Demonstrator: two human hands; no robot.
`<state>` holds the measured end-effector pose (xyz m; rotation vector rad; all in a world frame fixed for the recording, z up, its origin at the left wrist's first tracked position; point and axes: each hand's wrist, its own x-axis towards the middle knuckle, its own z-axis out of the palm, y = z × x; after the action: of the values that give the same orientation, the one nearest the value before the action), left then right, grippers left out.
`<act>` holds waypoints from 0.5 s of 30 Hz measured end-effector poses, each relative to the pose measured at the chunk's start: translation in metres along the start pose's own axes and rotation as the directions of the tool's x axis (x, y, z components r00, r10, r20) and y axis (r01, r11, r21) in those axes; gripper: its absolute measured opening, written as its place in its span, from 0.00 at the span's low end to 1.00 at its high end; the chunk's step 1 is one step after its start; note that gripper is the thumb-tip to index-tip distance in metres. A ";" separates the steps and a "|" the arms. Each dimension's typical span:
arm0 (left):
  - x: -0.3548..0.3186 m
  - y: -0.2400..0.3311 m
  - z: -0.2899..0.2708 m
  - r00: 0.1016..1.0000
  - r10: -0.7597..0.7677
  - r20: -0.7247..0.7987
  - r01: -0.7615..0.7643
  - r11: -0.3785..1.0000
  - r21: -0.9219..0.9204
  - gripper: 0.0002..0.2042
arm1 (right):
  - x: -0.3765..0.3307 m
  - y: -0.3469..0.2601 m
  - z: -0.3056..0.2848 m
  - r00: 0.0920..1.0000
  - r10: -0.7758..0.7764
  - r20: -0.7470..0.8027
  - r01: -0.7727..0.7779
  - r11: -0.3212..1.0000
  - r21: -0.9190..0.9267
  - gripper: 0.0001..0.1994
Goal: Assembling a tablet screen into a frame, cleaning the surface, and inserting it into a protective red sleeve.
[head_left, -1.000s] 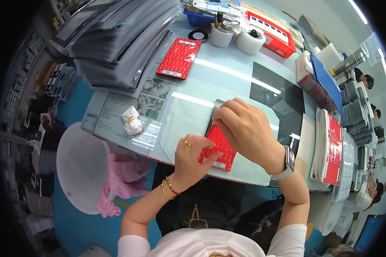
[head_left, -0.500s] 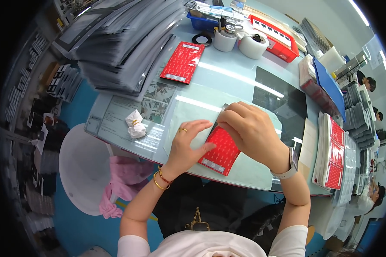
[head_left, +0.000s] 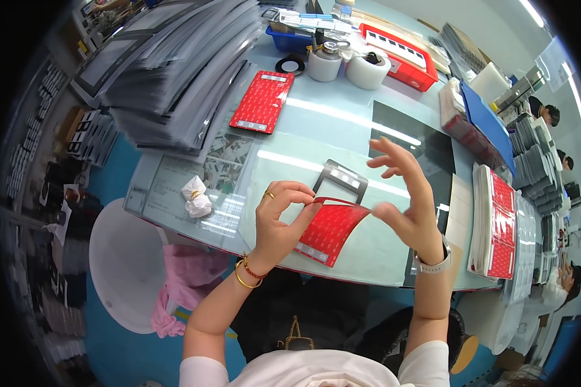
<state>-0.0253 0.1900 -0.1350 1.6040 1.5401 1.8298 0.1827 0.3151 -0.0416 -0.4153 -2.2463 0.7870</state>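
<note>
We work at the glass worktop (head_left: 316, 129), near its front edge. Our right hand (head_left: 410, 203) has lifted off, fingers now spread and empty, while our left hand (head_left: 279, 216) pinches the red adhesive sheet's (head_left: 329, 229) upper corner, peeling it up beside the exposed black frame (head_left: 341, 180).

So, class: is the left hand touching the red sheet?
Touching. The head view shows the left hand pinching the top edge of the red sheet between thumb and fingers.

My left hand (head_left: 279, 216) is raised with thumb and forefinger pinched together; my right hand (head_left: 407, 197) hovers beside it, fingers spread apart, palm turned leftward.
</note>
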 end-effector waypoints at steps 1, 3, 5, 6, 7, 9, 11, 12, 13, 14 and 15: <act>0.002 0.001 0.006 1.000 0.008 0.000 -0.008 1.000 -0.015 0.07 | -0.014 0.011 -0.008 0.995 0.094 -0.019 -0.092 0.992 0.088 0.58; 0.001 -0.002 0.006 1.000 0.006 -0.005 -0.006 1.000 -0.002 0.07 | -0.034 0.029 -0.005 0.993 0.114 -0.030 -0.109 0.985 0.132 0.59; 0.000 -0.003 0.004 1.000 -0.010 -0.006 0.010 1.000 0.018 0.07 | -0.044 0.039 0.003 0.988 0.150 -0.043 -0.142 0.980 0.139 0.61; 0.000 -0.003 0.004 1.000 -0.011 -0.003 0.011 1.000 0.019 0.07 | -0.045 0.040 0.004 0.987 0.151 -0.045 -0.144 0.980 0.141 0.61; 0.000 -0.003 0.004 1.000 -0.015 -0.002 0.015 1.000 0.015 0.07 | -0.046 0.040 0.005 0.992 0.121 -0.033 -0.118 0.990 0.082 0.59; 0.001 -0.003 0.003 1.000 -0.019 -0.003 0.019 1.000 0.020 0.07 | -0.040 0.038 0.010 0.996 0.080 -0.039 -0.078 0.996 0.049 0.52; 0.000 -0.003 0.005 1.000 -0.028 -0.001 0.028 1.000 0.004 0.07 | -0.027 0.031 0.013 0.998 0.036 -0.050 -0.036 0.999 0.005 0.46; 0.001 -0.003 0.007 1.000 -0.030 -0.002 0.030 1.000 0.007 0.07 | -0.019 0.025 0.015 0.998 -0.006 -0.058 0.003 0.999 -0.044 0.41; 0.001 -0.003 0.008 1.000 -0.028 0.001 0.028 1.000 -0.003 0.07 | -0.009 0.016 0.017 0.998 -0.006 -0.056 0.003 0.999 -0.040 0.41; 0.001 -0.004 0.008 1.000 -0.027 -0.001 0.027 1.000 -0.006 0.07 | 0.003 0.006 0.021 0.998 -0.055 -0.018 0.052 0.990 -0.133 0.33; 0.000 -0.005 0.008 1.000 -0.027 -0.002 0.027 1.000 -0.011 0.07 | 0.012 -0.001 0.025 0.995 -0.100 0.025 0.103 0.970 -0.222 0.25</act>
<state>-0.0210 0.1964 -0.1399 1.5689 1.5427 1.8233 0.1565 0.3094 -0.0492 -0.3965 -2.3576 0.4876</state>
